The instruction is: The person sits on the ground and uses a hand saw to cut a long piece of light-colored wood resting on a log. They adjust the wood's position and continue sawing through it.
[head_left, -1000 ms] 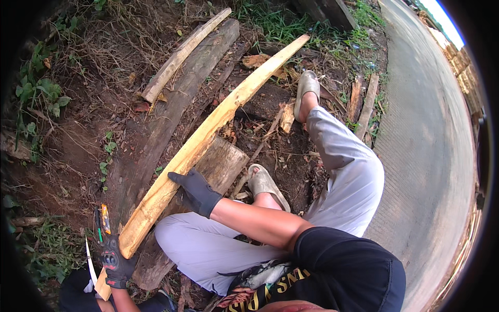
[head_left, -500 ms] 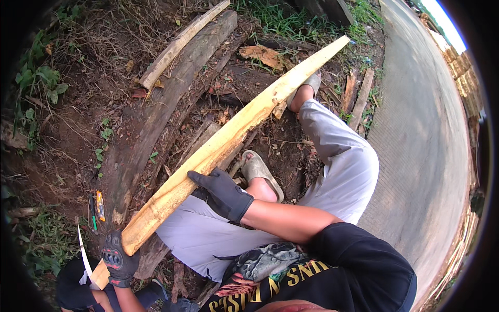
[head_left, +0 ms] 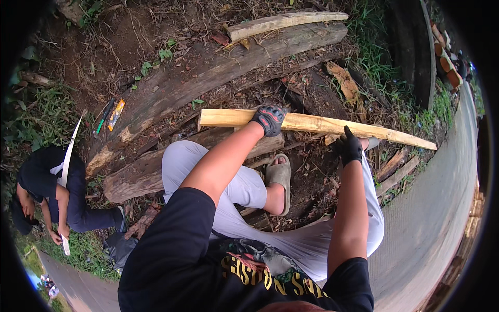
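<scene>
A long pale-yellow wooden plank (head_left: 312,124), tapering to a narrow tip at the right, lies across in front of me, over my right foot. My left hand (head_left: 269,120), in a black glove with red marks, is closed over its wider left part. Farther along the plank, my right hand (head_left: 349,148), also in a black glove, grips the near edge with one digit lying on the upper face; its other fingers are partly hidden. Below the plank, my sandalled left foot (head_left: 279,179) rests on the dirt.
Weathered timbers (head_left: 218,75) and a lighter strip of wood (head_left: 286,25) lie beyond. A green-and-black tool (head_left: 105,115) and an orange-yellow item (head_left: 116,115) lie at the left. There, a bent-over person (head_left: 67,192) holds a long curved pale strip (head_left: 66,164). A paved road (head_left: 416,218) runs along the right.
My view has turned, and the plank now lies nearly level instead of steeply slanted. My left hand has shifted from its wide end inward; my right hand is now nearer the narrow tip.
</scene>
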Demonstrator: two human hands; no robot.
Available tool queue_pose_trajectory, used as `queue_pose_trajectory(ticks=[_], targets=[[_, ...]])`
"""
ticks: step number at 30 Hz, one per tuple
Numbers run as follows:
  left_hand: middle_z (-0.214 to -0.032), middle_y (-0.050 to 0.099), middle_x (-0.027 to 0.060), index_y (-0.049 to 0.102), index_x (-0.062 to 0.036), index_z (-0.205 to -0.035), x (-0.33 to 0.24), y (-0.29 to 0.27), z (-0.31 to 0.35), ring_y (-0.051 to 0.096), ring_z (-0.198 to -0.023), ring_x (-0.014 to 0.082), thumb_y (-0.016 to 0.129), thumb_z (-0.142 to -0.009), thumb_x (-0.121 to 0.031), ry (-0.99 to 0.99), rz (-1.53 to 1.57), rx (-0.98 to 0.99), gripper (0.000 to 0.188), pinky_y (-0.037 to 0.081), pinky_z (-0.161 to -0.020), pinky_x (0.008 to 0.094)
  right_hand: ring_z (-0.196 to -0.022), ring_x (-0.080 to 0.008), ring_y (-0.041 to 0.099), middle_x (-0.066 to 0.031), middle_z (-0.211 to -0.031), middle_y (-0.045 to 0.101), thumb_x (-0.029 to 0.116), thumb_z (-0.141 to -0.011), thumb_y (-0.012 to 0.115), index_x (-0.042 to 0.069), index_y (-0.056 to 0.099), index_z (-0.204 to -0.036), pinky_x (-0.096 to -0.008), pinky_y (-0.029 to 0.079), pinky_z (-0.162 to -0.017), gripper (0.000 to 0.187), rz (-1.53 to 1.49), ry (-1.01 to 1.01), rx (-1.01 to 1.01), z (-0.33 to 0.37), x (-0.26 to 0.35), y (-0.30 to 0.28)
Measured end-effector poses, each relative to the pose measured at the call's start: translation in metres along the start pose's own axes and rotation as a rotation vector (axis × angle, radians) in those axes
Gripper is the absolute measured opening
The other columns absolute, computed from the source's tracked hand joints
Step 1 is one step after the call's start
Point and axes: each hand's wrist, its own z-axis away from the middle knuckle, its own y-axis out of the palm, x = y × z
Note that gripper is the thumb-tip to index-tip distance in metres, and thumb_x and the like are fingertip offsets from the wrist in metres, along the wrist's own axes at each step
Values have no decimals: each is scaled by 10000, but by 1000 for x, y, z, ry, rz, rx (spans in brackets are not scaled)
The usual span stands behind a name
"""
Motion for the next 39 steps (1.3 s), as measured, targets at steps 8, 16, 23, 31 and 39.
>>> queue_pose_trajectory(ticks=[8, 16, 23, 31, 39], targets=[[-1318, 704, 238, 611, -22, -1431, 7, 60, 17, 703, -1162, 404, 668, -837, -184, -50, 70, 87, 619, 566, -997, 493, -955, -264, 612, -114, -1109, 656, 213, -1064, 630, 79, 604, -1324, -385, 522, -766, 293, 16, 243, 210, 85, -157, 77], [-1302, 701, 239, 568, -24, -1419, 76, -7, 92, 691, -1207, 418, 938, -648, -469, -233, 48, 353, 965, 558, -1031, 505, -1375, -354, 593, -203, -1467, 601, 161, -1088, 513, 51, 478, -1505, -475, 551, -1052, 433, -443, 272, 303, 151, -154, 162], [-1093, 757, 171, 666, -124, -1238, 117, 5, 138, 738, -1021, 383, 888, -753, -490, -281, 67, 17, 647, 581, -888, 502, -1323, -459, 617, -293, -1446, 624, 287, -949, 654, -25, 544, -1465, -486, 529, -1097, 613, 1044, -135, 379, 124, -144, 173], [-1115, 751, 191, 659, -96, -1316, 128, 9, 133, 723, -1065, 392, 900, -704, -577, -282, 138, 49, 815, 568, -924, 521, -1285, -461, 649, -312, -1416, 642, 354, -822, 844, -75, 495, -1498, -490, 525, -1090, 873, 877, -356, 34, 115, -146, 178], [-1114, 754, 194, 659, -98, -1350, 137, 17, 131, 728, -1061, 397, 903, -708, -575, -270, 127, 29, 836, 576, -920, 522, -1346, -303, 624, -103, -1405, 705, 303, -1100, 515, 111, 626, -1454, -426, 441, -1203, 418, 414, -694, 616, 15, -185, 148]])
